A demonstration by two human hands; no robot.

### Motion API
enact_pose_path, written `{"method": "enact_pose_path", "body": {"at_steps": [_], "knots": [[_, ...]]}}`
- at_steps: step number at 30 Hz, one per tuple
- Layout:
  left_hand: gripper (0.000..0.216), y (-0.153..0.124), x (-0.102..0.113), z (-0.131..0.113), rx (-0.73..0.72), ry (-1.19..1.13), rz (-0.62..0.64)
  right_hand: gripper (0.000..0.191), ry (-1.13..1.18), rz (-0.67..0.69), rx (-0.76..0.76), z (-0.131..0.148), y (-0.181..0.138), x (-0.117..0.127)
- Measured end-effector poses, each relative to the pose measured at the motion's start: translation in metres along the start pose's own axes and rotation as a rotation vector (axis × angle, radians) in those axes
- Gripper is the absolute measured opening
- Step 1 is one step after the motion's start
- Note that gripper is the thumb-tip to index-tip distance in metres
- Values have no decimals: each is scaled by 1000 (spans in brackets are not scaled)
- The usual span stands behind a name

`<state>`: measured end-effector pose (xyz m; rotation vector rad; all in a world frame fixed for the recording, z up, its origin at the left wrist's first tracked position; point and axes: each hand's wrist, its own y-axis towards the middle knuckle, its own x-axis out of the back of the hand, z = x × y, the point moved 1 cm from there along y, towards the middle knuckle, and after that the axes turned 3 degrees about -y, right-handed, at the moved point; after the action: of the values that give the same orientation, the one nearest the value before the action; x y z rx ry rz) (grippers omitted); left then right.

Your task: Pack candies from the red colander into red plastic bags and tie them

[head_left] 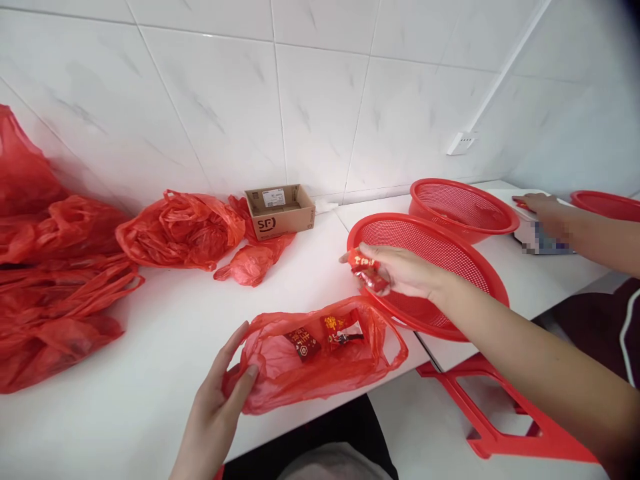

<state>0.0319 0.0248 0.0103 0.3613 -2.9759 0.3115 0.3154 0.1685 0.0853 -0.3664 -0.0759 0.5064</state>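
Note:
A red plastic bag [320, 373] lies open at the near edge of the white table [165, 347], with two small red packets [327, 333] inside. My left hand [220, 400] pinches the bag's left side. My right hand [400, 270] hovers just above the bag's mouth, closed on a small red wrapped packet [367, 270]. Behind that hand sits a large red mesh basket [450, 267].
A second red basket [463, 207] stands behind the first. Another person's hand [545, 210] rests on the table at right, near a third red basket [607, 203]. Red bags [183, 230] pile at left and back. A small cardboard box [280, 210] sits by the wall. A red stool [500, 413] stands below.

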Motion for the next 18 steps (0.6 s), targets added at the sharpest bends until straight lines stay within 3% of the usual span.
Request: {"method": "enact_pose_path", "body": {"at_steps": [3,6,11,16,18], "knots": [[67,-3,-5,-5,15,-35,-22,48,51,197,-76,-9,-6,-44],[64,-6,-6,-7,19,-67,-50,49,0,302,-116,-27,2,-69],[64,-6,3,0,24,-49,-24,49,-156,227,-104,-41,16,-74],[67,-2,10,10,20,-58,-5,45,-169,194,-84,-28,3,-72],[66,-2,10,11,13,-59,-13,41,-151,245,-21,-25,-3,-76]]}}
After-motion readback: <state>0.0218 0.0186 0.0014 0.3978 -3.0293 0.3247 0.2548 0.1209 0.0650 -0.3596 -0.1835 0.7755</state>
